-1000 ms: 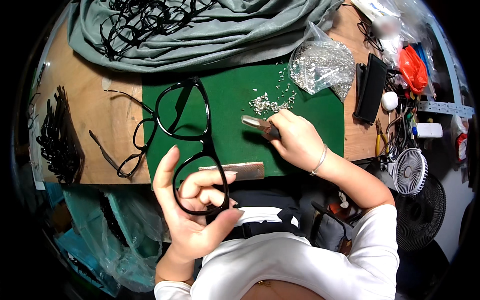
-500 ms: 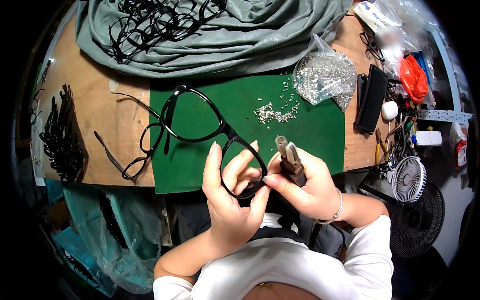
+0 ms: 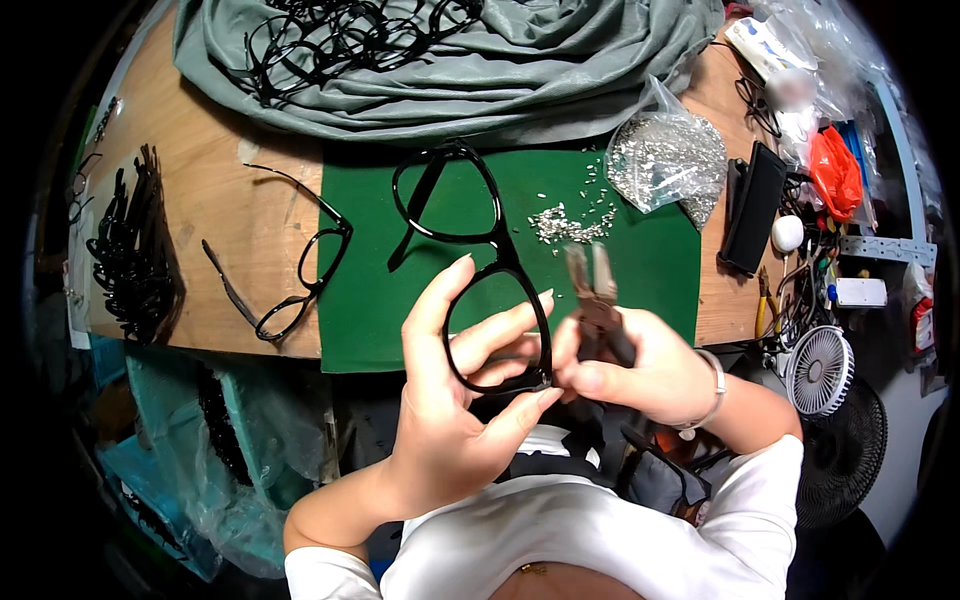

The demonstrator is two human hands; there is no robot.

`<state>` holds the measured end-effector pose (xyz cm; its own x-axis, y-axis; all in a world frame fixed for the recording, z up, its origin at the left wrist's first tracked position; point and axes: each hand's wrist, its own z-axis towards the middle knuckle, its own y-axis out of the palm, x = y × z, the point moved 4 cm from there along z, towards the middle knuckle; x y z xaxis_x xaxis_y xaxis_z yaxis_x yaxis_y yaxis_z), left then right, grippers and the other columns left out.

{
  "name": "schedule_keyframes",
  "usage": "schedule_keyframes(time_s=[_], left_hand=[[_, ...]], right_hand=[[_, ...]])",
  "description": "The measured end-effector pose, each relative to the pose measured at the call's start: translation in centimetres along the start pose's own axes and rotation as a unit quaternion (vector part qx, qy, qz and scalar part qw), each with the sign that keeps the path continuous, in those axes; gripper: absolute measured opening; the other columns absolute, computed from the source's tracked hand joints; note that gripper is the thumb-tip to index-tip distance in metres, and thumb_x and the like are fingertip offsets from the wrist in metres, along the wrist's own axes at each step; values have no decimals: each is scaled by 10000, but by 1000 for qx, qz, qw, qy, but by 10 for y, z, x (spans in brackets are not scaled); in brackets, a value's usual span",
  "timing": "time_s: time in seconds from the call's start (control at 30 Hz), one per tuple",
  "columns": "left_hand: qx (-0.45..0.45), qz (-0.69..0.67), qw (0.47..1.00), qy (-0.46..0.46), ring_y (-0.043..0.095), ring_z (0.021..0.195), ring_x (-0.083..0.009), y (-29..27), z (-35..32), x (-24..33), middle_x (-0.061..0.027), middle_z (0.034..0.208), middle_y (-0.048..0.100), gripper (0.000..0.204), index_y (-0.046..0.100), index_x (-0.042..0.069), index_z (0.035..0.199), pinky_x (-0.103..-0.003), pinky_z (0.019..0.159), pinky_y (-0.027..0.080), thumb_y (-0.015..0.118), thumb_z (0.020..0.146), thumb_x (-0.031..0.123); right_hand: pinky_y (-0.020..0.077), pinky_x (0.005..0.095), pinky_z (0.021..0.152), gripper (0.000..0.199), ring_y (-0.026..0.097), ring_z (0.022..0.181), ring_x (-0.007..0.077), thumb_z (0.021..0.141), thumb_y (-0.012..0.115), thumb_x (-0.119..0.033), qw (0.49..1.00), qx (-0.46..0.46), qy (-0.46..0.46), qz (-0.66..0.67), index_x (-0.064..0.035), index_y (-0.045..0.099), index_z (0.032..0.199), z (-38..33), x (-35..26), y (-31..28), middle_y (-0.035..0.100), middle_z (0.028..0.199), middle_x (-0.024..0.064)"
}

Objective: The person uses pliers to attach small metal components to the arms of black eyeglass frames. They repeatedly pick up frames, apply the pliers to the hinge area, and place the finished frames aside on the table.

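My left hand (image 3: pixel 450 390) grips a black eyeglass frame (image 3: pixel 502 238) by its near rim, fingers curled behind and through the lens opening, thumb at the lower corner. The frame's far half reaches up over the green mat (image 3: pixel 350 325), with one temple folded out to the left. In my right hand (image 3: pixel 640 375) are metal pliers (image 3: pixel 598 300), jaws upward and parted, fingertips close to the frame's near corner. Whether those fingertips touch the frame, I cannot tell. Beyond the jaws lies a scatter of small silvery metal pieces (image 3: pixel 565 224) on the mat.
Another black glasses frame (image 3: pixel 318 262) lies at the mat's left edge, with a pile of black temples (image 3: pixel 138 250) farther left. Many frames (image 3: pixel 350 45) rest on grey cloth (image 3: pixel 450 105) at the back. Right stand a bag of metal pieces (image 3: pixel 665 150), a black case (image 3: pixel 752 210) and a fan (image 3: pixel 820 370).
The eyeglass frame has swung more upright and shifted right in my left hand. The pliers have opened their jaws and moved slightly right, away from the frame. The whole view has shifted a little.
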<state>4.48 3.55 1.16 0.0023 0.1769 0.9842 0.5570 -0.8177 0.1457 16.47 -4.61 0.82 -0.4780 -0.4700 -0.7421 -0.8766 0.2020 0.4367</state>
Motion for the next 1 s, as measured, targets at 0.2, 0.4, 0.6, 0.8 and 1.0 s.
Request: schedule_keyframes(time_s=[0.2, 0.4, 0.6, 0.8, 1.0], left_hand=[[-14, -70, 997, -36, 561, 942, -197, -7, -6, 8, -235, 1183, 431, 811, 15, 38, 1280, -266, 782, 465, 557, 701, -135], [-28, -81, 996, -25, 563, 944, -196, -3, -5, 5, -244, 1185, 424, 813, -4, 40, 1286, -269, 779, 463, 547, 712, -128], [-24, -105, 992, -63, 552, 967, -234, 4, -4, 0, -256, 1195, 404, 809, -56, 46, 1293, -317, 833, 451, 527, 752, -102], [-5, -94, 992, -84, 554, 965, -228, 4, 0, -3, -250, 1203, 394, 811, -31, 51, 1293, -286, 808, 468, 530, 734, -123], [-3, -54, 995, -81, 561, 805, -154, 7, 4, -12, -214, 1139, 442, 804, 21, 70, 1283, -251, 728, 467, 563, 717, -108]], right_hand=[[440, 323, 661, 331, 567, 717, 250, 838, 495, -307, 928, -118, 75, -345, 19, 528, 892, -16, -12, 4, 565, 756, 140], [440, 392, 607, 344, 561, 660, 348, 816, 517, -289, 896, -129, 27, -423, 54, 522, 846, -8, -15, 8, 553, 688, 205], [457, 409, 587, 312, 565, 625, 360, 800, 537, -273, 856, -40, -3, -516, 29, 514, 724, -8, -4, 3, 562, 652, 196], [439, 332, 586, 437, 568, 615, 266, 819, 501, -396, 912, -147, 86, -374, 38, 528, 864, -6, -9, -13, 558, 661, 164], [446, 369, 631, 356, 567, 698, 329, 776, 577, -313, 889, 31, -44, -455, 25, 525, 876, 6, 22, -39, 565, 739, 190]])
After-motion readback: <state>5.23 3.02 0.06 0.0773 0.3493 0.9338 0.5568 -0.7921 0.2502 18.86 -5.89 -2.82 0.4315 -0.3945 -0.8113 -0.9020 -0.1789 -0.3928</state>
